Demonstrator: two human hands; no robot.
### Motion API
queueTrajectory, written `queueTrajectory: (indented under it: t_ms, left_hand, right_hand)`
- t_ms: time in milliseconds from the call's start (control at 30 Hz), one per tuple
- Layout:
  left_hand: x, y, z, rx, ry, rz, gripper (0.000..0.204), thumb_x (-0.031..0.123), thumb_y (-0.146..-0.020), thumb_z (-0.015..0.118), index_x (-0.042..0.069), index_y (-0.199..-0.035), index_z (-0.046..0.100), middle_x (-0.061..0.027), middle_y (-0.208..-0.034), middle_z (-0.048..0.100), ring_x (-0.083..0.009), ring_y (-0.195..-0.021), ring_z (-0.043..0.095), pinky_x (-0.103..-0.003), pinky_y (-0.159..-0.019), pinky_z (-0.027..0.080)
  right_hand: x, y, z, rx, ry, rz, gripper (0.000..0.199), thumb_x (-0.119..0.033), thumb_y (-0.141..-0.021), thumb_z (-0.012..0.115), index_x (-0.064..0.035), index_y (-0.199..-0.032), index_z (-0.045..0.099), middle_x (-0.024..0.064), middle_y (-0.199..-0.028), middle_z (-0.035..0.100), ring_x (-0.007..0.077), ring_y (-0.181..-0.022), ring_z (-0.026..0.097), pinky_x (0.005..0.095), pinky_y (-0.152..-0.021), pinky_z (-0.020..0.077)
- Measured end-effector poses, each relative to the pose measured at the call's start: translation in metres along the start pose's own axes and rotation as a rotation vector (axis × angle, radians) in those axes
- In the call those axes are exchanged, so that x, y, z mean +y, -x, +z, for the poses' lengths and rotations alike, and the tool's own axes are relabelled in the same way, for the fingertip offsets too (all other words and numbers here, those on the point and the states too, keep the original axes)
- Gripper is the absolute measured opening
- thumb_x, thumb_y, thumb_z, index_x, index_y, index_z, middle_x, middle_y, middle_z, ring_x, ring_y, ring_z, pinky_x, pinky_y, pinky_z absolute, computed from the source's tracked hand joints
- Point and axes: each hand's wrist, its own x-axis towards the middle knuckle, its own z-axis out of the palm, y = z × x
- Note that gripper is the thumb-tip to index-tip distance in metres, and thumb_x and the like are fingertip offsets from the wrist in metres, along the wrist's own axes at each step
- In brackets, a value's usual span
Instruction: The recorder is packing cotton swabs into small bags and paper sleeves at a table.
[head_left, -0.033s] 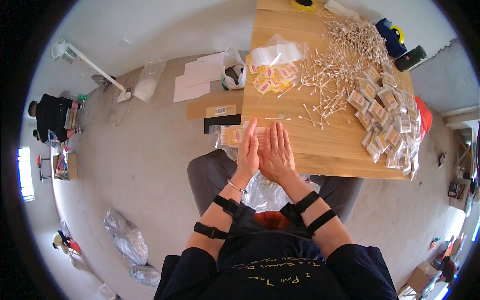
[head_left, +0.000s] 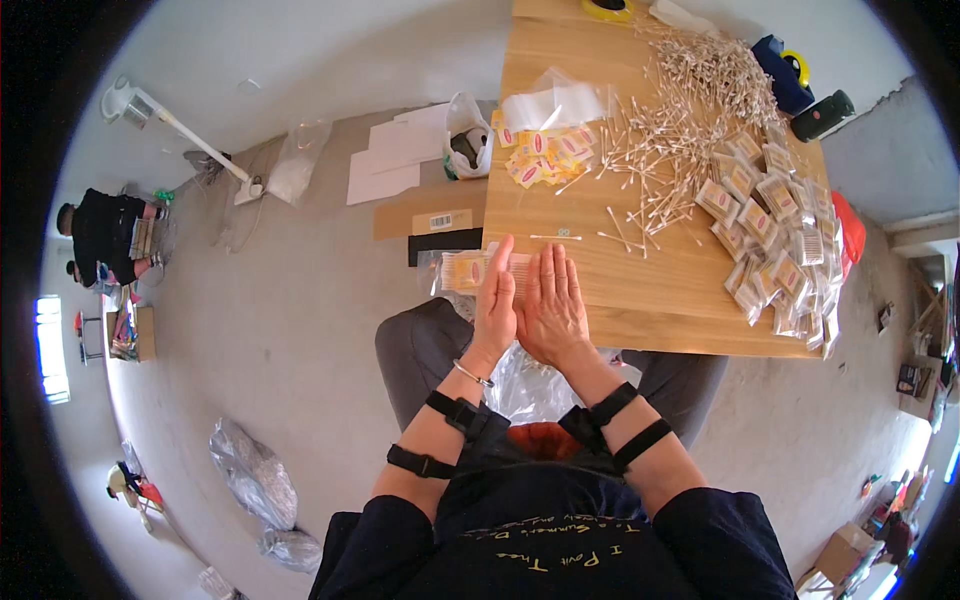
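Note:
My left hand (head_left: 496, 307) and my right hand (head_left: 555, 308) meet at the table's near left corner, fingers stretched out straight. Beneath and between them lies a row of cotton swabs (head_left: 520, 264), partly hidden by the fingers. To the left of my left hand, a clear plastic bag (head_left: 432, 275) with a yellow card (head_left: 462, 271) and swabs in it extends past the table edge. Neither hand is wrapped round anything. A single cotton swab (head_left: 556, 238) lies on the wood just beyond my right fingertips.
Loose swabs (head_left: 715, 75) are heaped at the far right of the table (head_left: 620, 305). Filled swab packs (head_left: 765, 220) pile up on the right. Yellow cards (head_left: 545, 158) and empty clear bags (head_left: 565, 105) lie at the left. Plastic (head_left: 530, 385) covers my lap.

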Motion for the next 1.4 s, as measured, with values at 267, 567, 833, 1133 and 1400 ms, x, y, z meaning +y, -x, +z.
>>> queueTrajectory:
  t_ms: [267,567,833,1133,1400]
  left_hand:
    - [0.002,0.002,-0.009,-0.021,0.142,-0.026,0.049,0.030,-0.106,0.032,0.001,-0.145,0.037,-0.0132,-0.150,0.039,-0.0249,-0.142,0.030,-0.036,-0.116,0.017]
    - [-0.034,-0.013,-0.070,0.160,-0.736,0.040,0.051,0.022,-0.103,0.037,0.003,-0.149,0.026,-0.0169,-0.153,0.032,-0.0365,-0.143,0.025,-0.053,-0.116,0.013]
    - [-0.076,-0.019,-0.073,-0.030,-0.149,-0.114,0.054,0.034,-0.106,0.032,0.000,-0.148,0.029,-0.0167,-0.150,0.037,-0.0267,-0.140,0.033,-0.035,-0.115,0.025]
    - [-0.071,-0.022,-0.072,-0.019,-0.039,-0.025,0.050,0.027,-0.106,0.035,-0.001,-0.147,0.030,-0.0176,-0.149,0.039,-0.0261,-0.139,0.035,-0.034,-0.114,0.026]
    - [-0.067,-0.022,-0.087,0.048,0.274,-0.101,0.061,0.040,-0.105,0.030,0.001,-0.151,0.023,-0.0145,-0.155,0.028,-0.0237,-0.145,0.023,-0.034,-0.117,0.018]
  right_hand:
    - [-0.006,-0.001,0.003,-0.021,0.035,0.009,0.074,-0.037,-0.091,0.044,0.0136,-0.142,0.028,0.0316,-0.151,0.022,0.0425,-0.145,0.013,0.0487,-0.119,0.0080]
    - [-0.010,-0.004,-0.004,-0.057,0.030,0.021,0.079,-0.043,-0.091,0.046,0.0131,-0.143,0.027,0.0304,-0.153,0.018,0.0402,-0.147,0.009,0.0469,-0.120,0.0065]
    - [-0.017,-0.011,0.000,-0.032,-0.020,0.004,0.083,-0.042,-0.088,0.052,0.0140,-0.143,0.023,0.0316,-0.152,0.020,0.0420,-0.145,0.013,0.0483,-0.119,0.0106]
    - [-0.033,-0.025,0.008,-0.025,-0.016,-0.049,0.081,-0.041,-0.089,0.053,0.0143,-0.142,0.025,0.0320,-0.151,0.021,0.0423,-0.145,0.014,0.0484,-0.119,0.0116]
    - [-0.017,-0.030,0.007,0.297,-0.865,0.104,0.069,-0.028,-0.096,0.044,0.0111,-0.147,0.018,0.0279,-0.156,0.015,0.0390,-0.147,0.012,0.0426,-0.119,0.0107]
